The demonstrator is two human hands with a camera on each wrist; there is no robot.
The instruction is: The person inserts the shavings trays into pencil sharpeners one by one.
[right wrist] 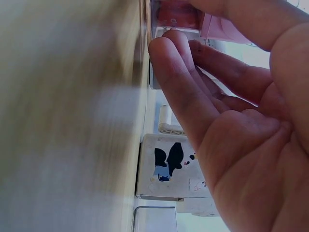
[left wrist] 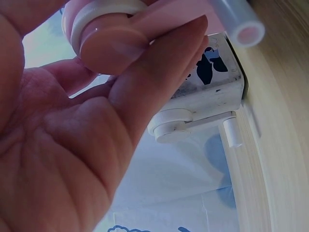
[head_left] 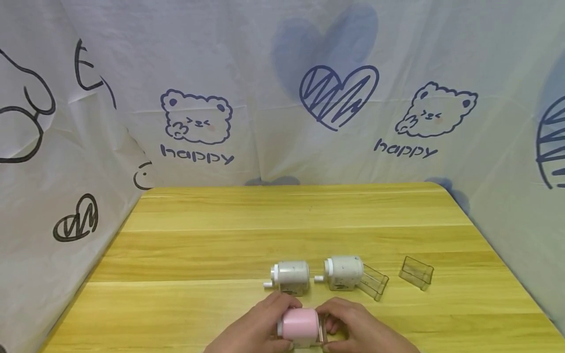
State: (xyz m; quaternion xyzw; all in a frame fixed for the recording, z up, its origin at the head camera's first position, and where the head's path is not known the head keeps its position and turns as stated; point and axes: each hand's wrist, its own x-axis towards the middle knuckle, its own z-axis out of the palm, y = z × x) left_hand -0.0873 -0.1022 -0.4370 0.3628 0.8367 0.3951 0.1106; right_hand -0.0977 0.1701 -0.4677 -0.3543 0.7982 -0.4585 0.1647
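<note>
Well, the left hand grips a pink sharpener; the right hand pinches its drawer (see-through, brownish).

- A table with a yellow wood-grain top, its far right corner rounded.
- Behind the far edge, a pale, lightly creased cloth bears two blue-outlined bears, each above the word "happy".
- Between the bears, a scribbled heart overlaps a solid pale-blue one.
- Along the left edge, white cloth with black line drawings, including a heart.
- Beyond the right edge, more cloth, with a partly cropped striped heart.
- Soft light; pale sheen on the tabletop in the right wrist view.
</note>
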